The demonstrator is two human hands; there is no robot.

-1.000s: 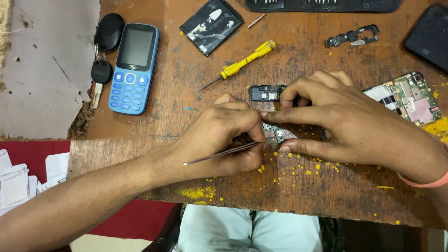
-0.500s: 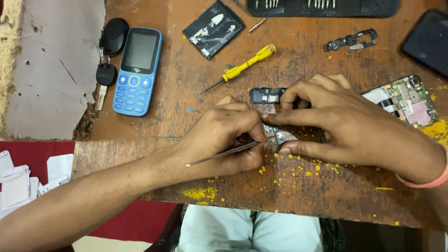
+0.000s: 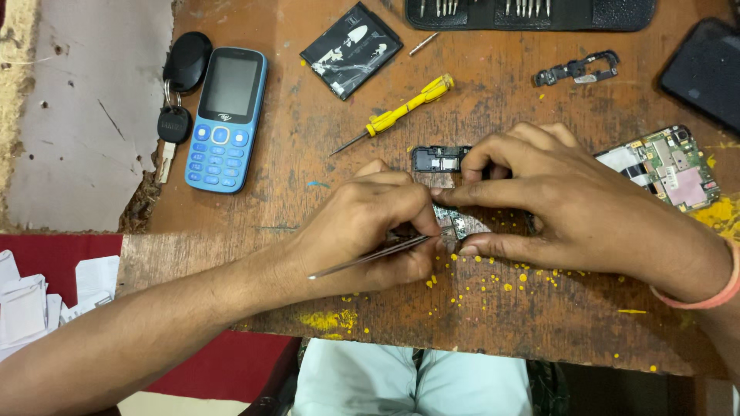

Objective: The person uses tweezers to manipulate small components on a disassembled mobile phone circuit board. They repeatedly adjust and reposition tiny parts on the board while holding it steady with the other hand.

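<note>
Roughly, tweezers: one pair of thin metal tweezers (image 3: pixel 370 258) sits pinched in the left hand (image 3: pixel 362 231); its long axis runs low-left to high-right, the tips pointing right at the small board and the free end sticking out toward the person's forearm
Small board: one small circuit board (image 3: pixel 451 222) lies on the bench (image 3: pixel 493 85) near its front edge, between the two hands; too much is covered to tell its long axis
Left hand: fingers closed narrowly around the tweezers, knuckles up
Right hand: the right hand (image 3: pixel 555 204) pins the small board, forefinger along its far side and thumb along its near side; an orange band circles the wrist
Screwdriver: one yellow-handled screwdriver (image 3: pixel 401 114), tip pointing low-left
Phones: one blue keypad phone (image 3: pixel 226 115), upright, long axis running away from the person
Other parts: one black battery (image 3: pixel 351 50); one larger green circuit board (image 3: pixel 669 166) at the right; one key with a black fob (image 3: pixel 176 108) beside the phone
</note>
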